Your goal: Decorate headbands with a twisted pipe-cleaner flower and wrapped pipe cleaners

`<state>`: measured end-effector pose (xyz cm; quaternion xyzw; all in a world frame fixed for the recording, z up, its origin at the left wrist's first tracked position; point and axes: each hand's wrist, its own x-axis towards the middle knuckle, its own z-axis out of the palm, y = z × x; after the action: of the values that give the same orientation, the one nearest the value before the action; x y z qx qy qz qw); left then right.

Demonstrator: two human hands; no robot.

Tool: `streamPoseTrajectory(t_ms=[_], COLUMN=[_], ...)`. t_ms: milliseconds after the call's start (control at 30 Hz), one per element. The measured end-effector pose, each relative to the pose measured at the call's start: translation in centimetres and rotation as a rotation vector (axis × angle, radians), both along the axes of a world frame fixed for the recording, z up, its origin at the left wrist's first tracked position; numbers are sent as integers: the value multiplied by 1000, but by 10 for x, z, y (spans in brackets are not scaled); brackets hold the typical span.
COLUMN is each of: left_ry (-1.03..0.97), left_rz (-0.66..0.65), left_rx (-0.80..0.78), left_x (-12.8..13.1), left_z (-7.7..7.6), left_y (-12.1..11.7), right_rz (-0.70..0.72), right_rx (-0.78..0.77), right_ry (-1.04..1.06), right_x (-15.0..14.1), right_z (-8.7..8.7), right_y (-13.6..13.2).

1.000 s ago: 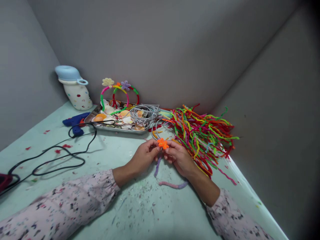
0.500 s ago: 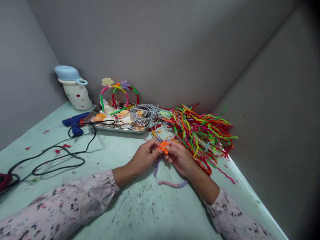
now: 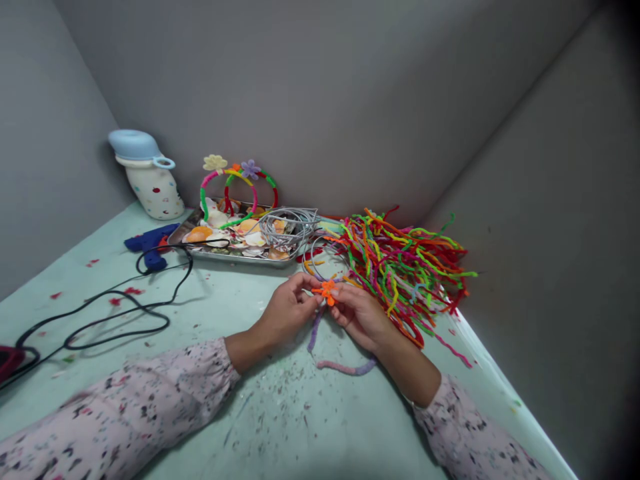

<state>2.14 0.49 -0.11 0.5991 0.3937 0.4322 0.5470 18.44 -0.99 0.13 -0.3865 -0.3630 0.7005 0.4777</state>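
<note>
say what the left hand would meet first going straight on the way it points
Most likely the orange pipe-cleaner flower, right at the tips of the left hand; the right hand, pinching it, seems next, though depth is unclear.

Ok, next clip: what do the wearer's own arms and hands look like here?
The left sleeve and right sleeve match: long, loose, pale pink fabric scattered with small dark, reddish and bluish print marks. The left cuff looks gathered, and both sleeves stop short of the wrists. The left hand and right hand are bare, without gloves.
</note>
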Motion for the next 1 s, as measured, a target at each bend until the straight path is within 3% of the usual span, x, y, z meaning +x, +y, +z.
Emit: streamPoseTrajectory(t_ms=[500, 833, 1000], left_ry=[113, 45, 46], left_rz=[30, 3, 3], left_rx=[40, 16, 7], left_x=[0, 0, -1], left_z=[-3, -1, -3], left_y=[1, -1, -1], right_rz=[40, 59, -129], right_rx=[-57, -56, -55], right_ry=[-47, -63, 58], right_x=[0, 1, 11], right_z=[7, 6, 19], right_y=[-1, 0, 4])
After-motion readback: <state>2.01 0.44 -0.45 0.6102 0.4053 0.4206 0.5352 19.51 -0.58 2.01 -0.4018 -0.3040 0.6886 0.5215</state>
